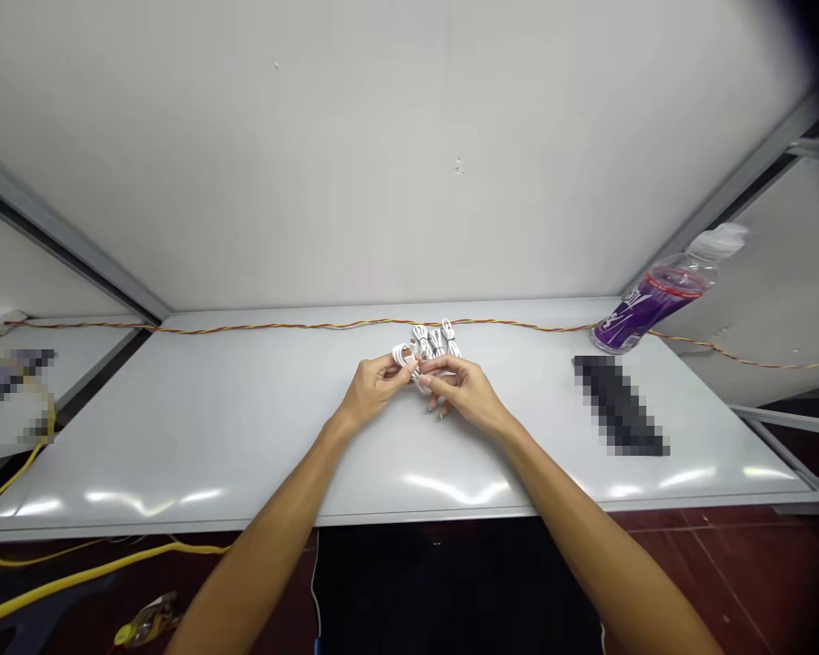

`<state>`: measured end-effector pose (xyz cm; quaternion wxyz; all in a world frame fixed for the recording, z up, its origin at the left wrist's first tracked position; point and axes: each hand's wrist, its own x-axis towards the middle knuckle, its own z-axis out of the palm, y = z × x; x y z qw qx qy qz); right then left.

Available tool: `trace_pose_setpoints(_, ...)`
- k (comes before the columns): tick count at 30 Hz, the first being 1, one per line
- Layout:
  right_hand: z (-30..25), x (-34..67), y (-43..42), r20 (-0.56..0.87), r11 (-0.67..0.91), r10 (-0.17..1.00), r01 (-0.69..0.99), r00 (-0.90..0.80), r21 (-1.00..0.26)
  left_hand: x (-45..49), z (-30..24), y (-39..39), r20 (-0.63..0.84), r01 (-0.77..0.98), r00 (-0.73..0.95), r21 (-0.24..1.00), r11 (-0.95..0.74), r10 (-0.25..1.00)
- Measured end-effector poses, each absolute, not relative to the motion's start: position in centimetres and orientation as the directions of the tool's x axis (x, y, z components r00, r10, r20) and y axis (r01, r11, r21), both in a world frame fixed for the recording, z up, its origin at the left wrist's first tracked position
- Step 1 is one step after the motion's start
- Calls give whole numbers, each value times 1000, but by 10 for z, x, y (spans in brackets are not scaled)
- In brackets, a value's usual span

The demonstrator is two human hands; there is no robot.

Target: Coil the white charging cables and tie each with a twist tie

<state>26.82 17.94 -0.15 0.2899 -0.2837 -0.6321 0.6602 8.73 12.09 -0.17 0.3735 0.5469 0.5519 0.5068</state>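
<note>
Below the near edge of the glossy pale tabletop (211, 437) shows a dark red tiled floor (682, 564), a yellow cable (109, 573) curving over it at the left. Above the tabletop's middle, the left hand (372, 391) pinches a coiled white cable (401, 352) between thumb and fingers; the right hand (468, 391) pinches it from the other side. Well right lies a dark, pixelated oblong (618, 405). Just beyond the hands sit tied white bundles (437, 342), close together. Near the back edge stands a purple-labelled bottle (659, 300), a twisted red-and-yellow wire (279, 328) passing behind it. A pale wall panel (382, 164) rises behind.
</note>
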Motion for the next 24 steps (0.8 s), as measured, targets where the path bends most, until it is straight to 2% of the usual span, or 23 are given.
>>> trace_pose_setpoints(8, -10, 261, 174, 207, 309, 783, 78, -586, -948, 89, -4, 122, 152, 238, -137, 964, -117, 979)
trace_pose_setpoints(14, -13, 260, 173, 245, 360, 795, 107, -555, -927, 89, -6, 122, 149, 237, -156, 965, -109, 976)
trace_pose_setpoints(19, -14, 263, 175, 329, 483, 779, 177, -534, -857, 90, -6, 122, 132, 234, -159, 968, -93, 978)
trace_pose_setpoints(24, -12, 265, 176, 376, 536, 774, 211, -509, -817, 90, -5, 124, 103, 141, -158, 987, -81, 982)
